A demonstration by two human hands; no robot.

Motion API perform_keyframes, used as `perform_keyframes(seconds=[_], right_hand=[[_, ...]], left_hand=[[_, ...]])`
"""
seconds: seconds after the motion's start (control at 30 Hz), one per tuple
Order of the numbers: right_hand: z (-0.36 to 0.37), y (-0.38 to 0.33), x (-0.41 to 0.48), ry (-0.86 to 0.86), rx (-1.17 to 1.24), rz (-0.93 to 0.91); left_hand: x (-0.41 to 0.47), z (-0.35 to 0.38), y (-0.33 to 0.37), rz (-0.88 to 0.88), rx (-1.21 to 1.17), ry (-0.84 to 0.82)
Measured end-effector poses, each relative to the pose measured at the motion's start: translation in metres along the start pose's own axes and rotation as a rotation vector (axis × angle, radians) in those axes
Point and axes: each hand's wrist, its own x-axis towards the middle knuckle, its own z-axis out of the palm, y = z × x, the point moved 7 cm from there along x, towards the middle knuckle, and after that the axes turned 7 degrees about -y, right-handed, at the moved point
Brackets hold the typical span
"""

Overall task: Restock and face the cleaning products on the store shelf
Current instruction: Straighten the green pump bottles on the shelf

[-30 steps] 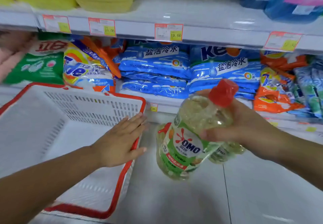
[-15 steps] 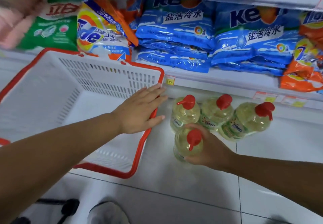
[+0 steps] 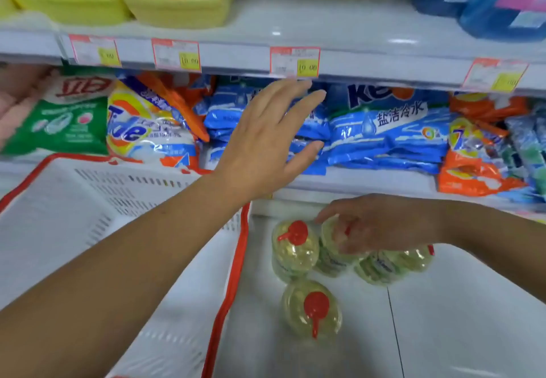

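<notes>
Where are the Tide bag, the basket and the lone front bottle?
Tide bag (image 3: 130, 132): head view, on the blue logo.
basket (image 3: 133, 184): head view, on its white slotted back wall.
front bottle (image 3: 316, 304): head view, on its red cap.

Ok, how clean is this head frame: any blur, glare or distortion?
Head view: motion blur smears the right hand and the bottles beneath it; the front bottle is sharper; glare spots sit on the upper shelf, whose edge bows slightly; price tags are barely legible.

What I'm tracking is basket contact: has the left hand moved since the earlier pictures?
Yes. The left hand has left the basket rim and risen, fingers spread, in front of the blue bags.
</notes>
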Motion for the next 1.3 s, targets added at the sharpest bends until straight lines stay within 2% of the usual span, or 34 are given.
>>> perform_keyframes(seconds=[0.1, 0.2, 0.3, 0.4, 0.5, 0.6, 0.7, 0.83, 1.03, 1.13, 1.3], right_hand=[[-0.077, -0.022, -0.036, 0.250, 0.173, -0.113], [-0.150, -0.034, -0.068, 0.567, 0.317, -0.242], [-0.215, -0.041, -0.090, 0.891, 0.309, -0.332], [-0.274, -0.035, -0.085, 1.076, 0.279, -0.318], [-0.319, -0.025, -0.057, 1.120, 0.320, -0.225], [-0.353, -0.016, -0.030, 1.195, 0.379, -0.207], [-0.387, 0.015, -0.002, 1.301, 0.523, -0.120], [-0.413, 0.044, 0.031, 1.314, 0.692, -0.129], [-0.403, 0.042, 0.027, 1.405, 0.614, -0.115], [-0.381, 0.031, 0.013, 1.373, 0.626, -0.160], [-0.354, 0.008, -0.017, 1.183, 0.576, -0.262]], left_hand=[[0.049, -0.029, -0.012, -0.053, 0.015, 0.138], [0.095, -0.044, -0.033, -0.112, 0.084, 0.183], [0.123, -0.031, -0.060, -0.193, 0.103, 0.071], [0.132, -0.006, -0.079, -0.267, 0.143, -0.039], [0.131, -0.002, -0.082, -0.275, 0.199, 0.029], [0.131, -0.003, -0.081, -0.250, 0.238, 0.084], [0.132, -0.002, -0.081, -0.238, 0.261, 0.079], [0.133, -0.001, -0.080, -0.221, 0.269, 0.078], [0.131, -0.001, -0.081, -0.222, 0.276, 0.120], [0.130, -0.001, -0.081, -0.226, 0.276, 0.126], [0.130, 0.001, -0.082, -0.239, 0.259, 0.117]])
